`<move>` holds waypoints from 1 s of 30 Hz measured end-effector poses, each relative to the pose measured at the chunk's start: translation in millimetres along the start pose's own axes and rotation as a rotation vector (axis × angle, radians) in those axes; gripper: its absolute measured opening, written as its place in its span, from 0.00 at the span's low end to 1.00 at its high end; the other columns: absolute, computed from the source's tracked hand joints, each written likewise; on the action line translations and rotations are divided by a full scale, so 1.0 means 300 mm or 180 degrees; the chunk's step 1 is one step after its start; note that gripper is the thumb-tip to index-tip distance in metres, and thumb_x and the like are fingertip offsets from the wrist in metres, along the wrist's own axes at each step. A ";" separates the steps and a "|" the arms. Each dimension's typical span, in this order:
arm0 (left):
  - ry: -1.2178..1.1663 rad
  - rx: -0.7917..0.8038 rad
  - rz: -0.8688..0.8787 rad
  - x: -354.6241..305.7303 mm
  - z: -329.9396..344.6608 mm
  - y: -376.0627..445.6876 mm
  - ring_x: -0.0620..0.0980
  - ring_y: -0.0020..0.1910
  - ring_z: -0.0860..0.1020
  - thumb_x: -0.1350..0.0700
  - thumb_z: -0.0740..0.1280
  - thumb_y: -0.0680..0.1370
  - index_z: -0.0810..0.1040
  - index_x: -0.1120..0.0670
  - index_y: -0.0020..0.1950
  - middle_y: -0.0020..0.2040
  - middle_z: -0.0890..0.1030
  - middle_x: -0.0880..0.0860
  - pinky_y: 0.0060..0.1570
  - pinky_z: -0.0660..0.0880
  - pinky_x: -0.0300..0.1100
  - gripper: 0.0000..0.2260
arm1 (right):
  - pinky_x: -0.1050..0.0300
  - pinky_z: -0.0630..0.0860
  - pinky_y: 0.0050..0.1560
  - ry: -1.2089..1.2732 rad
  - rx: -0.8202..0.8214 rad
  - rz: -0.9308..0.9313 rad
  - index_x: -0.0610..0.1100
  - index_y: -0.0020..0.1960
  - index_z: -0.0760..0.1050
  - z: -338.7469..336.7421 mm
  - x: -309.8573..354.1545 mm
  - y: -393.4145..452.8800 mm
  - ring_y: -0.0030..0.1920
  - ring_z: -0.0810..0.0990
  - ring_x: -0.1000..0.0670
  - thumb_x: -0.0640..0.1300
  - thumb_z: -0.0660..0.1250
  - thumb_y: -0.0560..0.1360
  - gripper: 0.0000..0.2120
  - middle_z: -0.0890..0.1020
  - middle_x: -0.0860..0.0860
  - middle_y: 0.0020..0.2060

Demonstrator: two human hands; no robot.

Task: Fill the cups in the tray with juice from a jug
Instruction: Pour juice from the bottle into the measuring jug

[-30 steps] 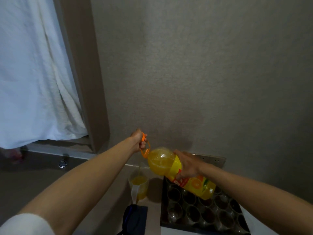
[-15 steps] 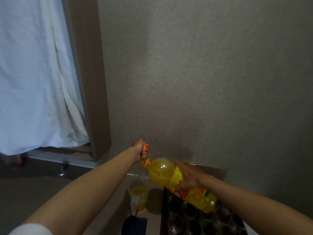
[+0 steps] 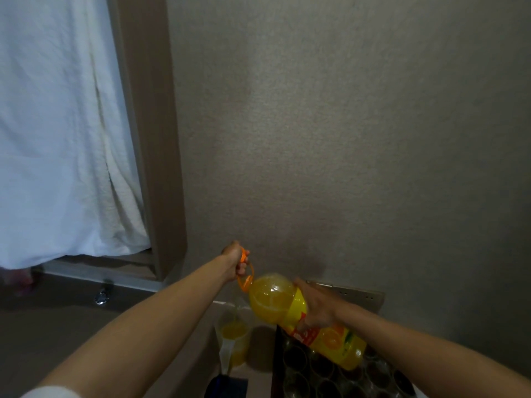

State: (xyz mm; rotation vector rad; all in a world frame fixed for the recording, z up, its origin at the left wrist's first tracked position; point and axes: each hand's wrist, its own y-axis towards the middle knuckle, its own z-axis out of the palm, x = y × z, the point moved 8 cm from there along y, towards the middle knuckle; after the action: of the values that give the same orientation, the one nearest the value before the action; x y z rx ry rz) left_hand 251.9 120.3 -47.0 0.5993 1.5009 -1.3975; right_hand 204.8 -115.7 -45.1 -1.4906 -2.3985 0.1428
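Note:
A big plastic bottle of orange juice (image 3: 275, 300) is tipped with its neck down to the left, above a clear jug (image 3: 234, 337). The jug stands left of the tray and holds some orange juice. My left hand (image 3: 234, 261) grips the bottle's orange carry handle (image 3: 245, 272) at the neck. My right hand (image 3: 316, 307) holds the bottle's body around the label. Below the bottle lies a dark tray (image 3: 280, 366) with several clear cups (image 3: 296, 360); the cups look empty.
A plain wall stands straight ahead with a socket plate (image 3: 356, 294) low behind the bottle. A wooden door frame (image 3: 149, 139) and a white curtain (image 3: 57, 124) are at the left. A dark blue object (image 3: 227, 387) lies near the jug.
The view has tilted up slightly, so hands, bottle and tray sit lower in the picture. The bottle stays tipped over the jug in the same two-handed hold.

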 end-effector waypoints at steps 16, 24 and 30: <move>0.0053 -0.0011 0.0080 -0.013 0.014 -0.016 0.44 0.15 0.57 0.48 0.46 0.87 0.69 0.58 0.40 0.30 0.65 0.54 0.18 0.53 0.29 0.23 | 0.47 0.76 0.63 0.0000 0.0010 -0.0007 0.59 0.77 0.55 0.001 -0.008 0.006 0.66 0.76 0.42 0.62 0.81 0.61 0.52 0.73 0.47 0.70; 0.0078 -0.0017 0.0080 -0.021 0.017 -0.021 0.43 0.15 0.57 0.51 0.46 0.87 0.69 0.58 0.40 0.31 0.65 0.54 0.18 0.52 0.30 0.22 | 0.47 0.76 0.65 0.0031 -0.0014 -0.0001 0.60 0.77 0.54 -0.004 -0.010 0.008 0.67 0.75 0.42 0.62 0.81 0.60 0.53 0.73 0.47 0.70; 0.0134 0.0004 0.0080 -0.023 0.020 -0.014 0.44 0.16 0.57 0.51 0.46 0.87 0.69 0.58 0.41 0.30 0.66 0.55 0.18 0.53 0.30 0.21 | 0.48 0.75 0.64 0.0084 0.0000 -0.0004 0.60 0.76 0.56 -0.008 -0.013 0.006 0.67 0.75 0.41 0.61 0.81 0.60 0.52 0.73 0.47 0.68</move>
State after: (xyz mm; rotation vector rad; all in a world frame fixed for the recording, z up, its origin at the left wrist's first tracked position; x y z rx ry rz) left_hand 253.0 115.5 -38.1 0.6498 1.5208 -1.3744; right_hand 208.7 -118.6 -44.0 -1.4816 -2.3789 0.1221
